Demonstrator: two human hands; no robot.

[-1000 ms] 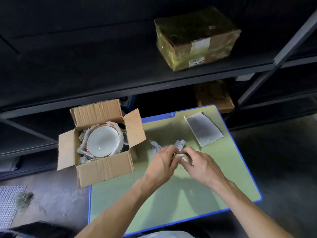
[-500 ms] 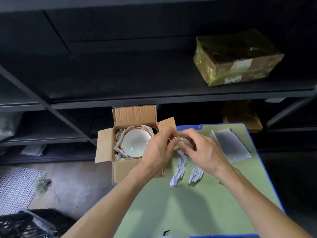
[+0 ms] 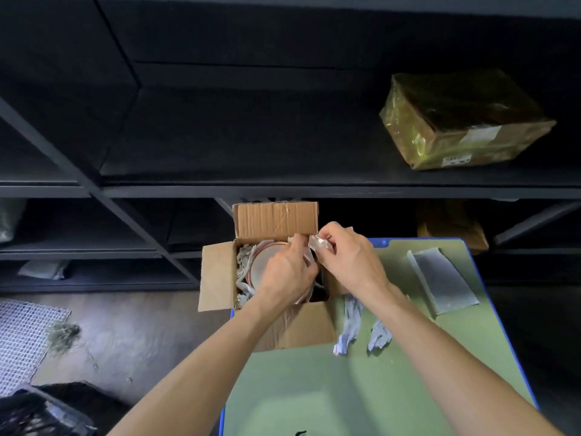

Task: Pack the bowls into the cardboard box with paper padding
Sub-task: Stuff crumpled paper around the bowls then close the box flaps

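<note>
Padding step in hand: left hand (image 3: 289, 272) and right hand (image 3: 349, 259) both pinch a crumpled paper wad (image 3: 319, 243) over the right side of the cardboard box (image 3: 276, 218), where a bowl (image 3: 262, 265) sits bedded in paper; next move, as judged, calls for tucking it into the gap beside the bowl.

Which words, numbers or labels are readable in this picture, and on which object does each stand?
No text is readable.
The small white label on the wrapped parcel: dark print, too small and blurred to read.
The pale strip on the same parcel: no writing visible.
The cardboard box: no print visible.
</note>
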